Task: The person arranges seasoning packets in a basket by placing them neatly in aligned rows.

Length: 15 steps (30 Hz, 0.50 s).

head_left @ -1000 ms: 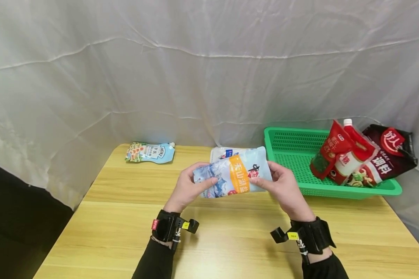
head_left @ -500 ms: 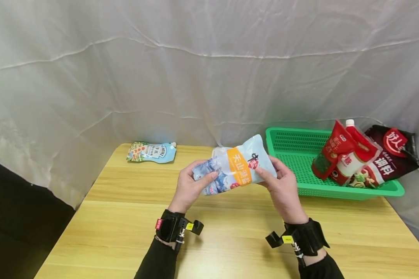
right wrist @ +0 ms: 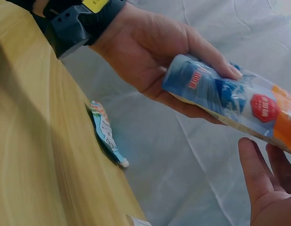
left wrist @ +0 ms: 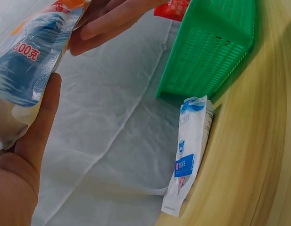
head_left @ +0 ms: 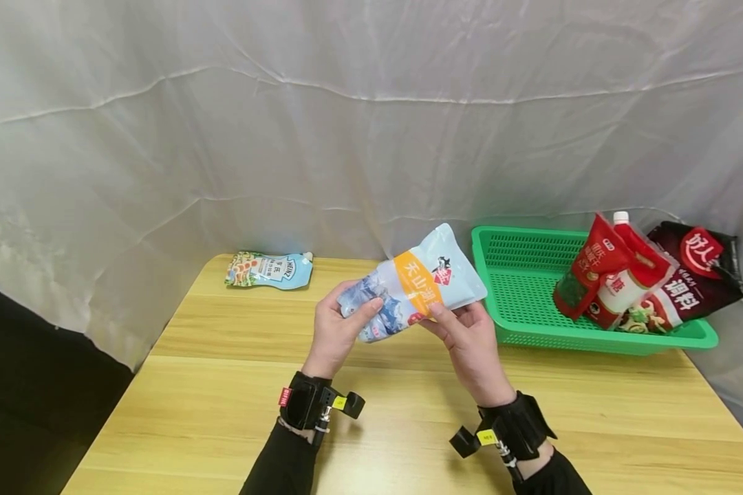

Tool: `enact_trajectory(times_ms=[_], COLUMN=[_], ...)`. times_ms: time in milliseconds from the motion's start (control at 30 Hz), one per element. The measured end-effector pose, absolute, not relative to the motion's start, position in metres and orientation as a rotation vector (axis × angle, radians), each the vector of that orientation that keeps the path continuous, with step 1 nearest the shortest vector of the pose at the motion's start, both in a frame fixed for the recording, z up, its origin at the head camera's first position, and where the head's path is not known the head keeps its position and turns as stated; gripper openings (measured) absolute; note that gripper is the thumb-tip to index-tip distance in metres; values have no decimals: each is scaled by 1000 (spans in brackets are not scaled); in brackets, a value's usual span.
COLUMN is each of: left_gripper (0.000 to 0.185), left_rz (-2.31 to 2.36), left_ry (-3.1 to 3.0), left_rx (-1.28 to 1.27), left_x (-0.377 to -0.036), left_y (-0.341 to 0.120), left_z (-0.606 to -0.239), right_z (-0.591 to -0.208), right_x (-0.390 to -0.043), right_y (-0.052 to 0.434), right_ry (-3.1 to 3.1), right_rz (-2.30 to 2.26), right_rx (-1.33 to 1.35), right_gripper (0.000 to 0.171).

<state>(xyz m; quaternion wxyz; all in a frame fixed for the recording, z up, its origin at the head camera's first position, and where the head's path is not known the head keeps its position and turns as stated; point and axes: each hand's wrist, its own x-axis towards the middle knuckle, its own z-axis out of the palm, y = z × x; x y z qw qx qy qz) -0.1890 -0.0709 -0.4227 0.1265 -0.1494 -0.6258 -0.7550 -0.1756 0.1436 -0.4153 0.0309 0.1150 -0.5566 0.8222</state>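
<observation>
A light blue bag of salt, with an orange band and a mountain picture, is held up over the table, tilted with its right end higher. My left hand grips its left end, thumb across the front and fingers behind. My right hand pinches the lower edge near the orange band, thumb on the front. From the right wrist view, fingers of the right hand show right below the bag's edge. A white packet with blue print lies behind, hidden by the bag in the head view.
A green plastic basket at the back right holds a red pouch, a red and white spouted pouch and a dark seasoning bag. A blue Heinz pouch lies at the back left. Grey cloth hangs behind the wooden table.
The salt bag has tilted, its right end rising. My right hand has slid leftward and down along the bag, from its right end to the lower edge. The left hand keeps its grip.
</observation>
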Motion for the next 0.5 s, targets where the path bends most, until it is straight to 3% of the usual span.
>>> enact_trajectory(times_ms=[500], left_gripper=[38], left_rz=[-2264], left_ry=[-1938], left_rx=[-469], left_x=[-189], left_y=[-74], left_z=[-422], right_z=[-412], right_x=[-174], right_y=[145], right_ry=[-1690], right_rz=[2481], right_rx=[333], right_gripper=[45])
